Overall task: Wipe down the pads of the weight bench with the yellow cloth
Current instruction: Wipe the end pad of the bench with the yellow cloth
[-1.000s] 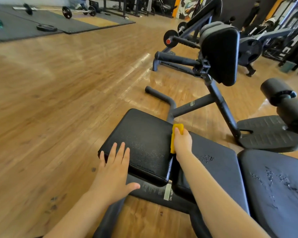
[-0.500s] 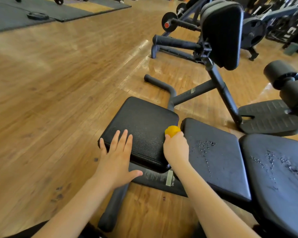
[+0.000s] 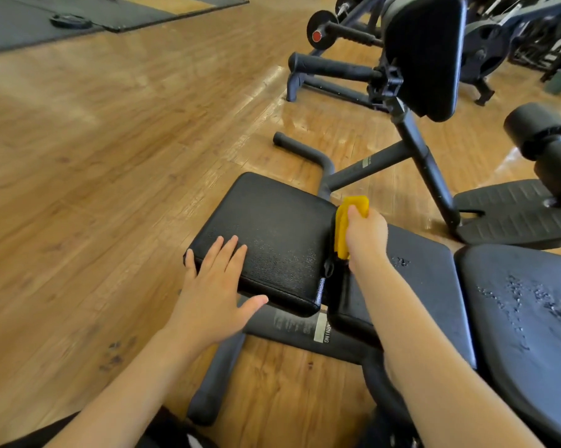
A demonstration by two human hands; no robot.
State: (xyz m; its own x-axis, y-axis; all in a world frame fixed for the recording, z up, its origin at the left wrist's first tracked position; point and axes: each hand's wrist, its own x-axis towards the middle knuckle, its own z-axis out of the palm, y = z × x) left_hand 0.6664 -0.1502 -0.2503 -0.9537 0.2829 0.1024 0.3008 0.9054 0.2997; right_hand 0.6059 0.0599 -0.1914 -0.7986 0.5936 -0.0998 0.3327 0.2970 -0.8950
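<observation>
The black weight bench lies across the lower half of the head view with three pads. My left hand rests flat, fingers apart, on the near corner of the left seat pad. My right hand grips the folded yellow cloth, which is pushed into the gap between the seat pad and the middle pad. Droplets dot the middle pad and the large right pad. Part of the cloth is hidden behind my fingers.
A back-extension machine with an upright black pad, roller pads and a footplate stands just beyond the bench. Wooden floor spreads to the left. Dark mats and a weight plate lie far back left.
My right hand has slid the yellow cloth away from me along the gap between the pads, after pulling it near half a second ago. The left hand stays planted on the seat pad.
</observation>
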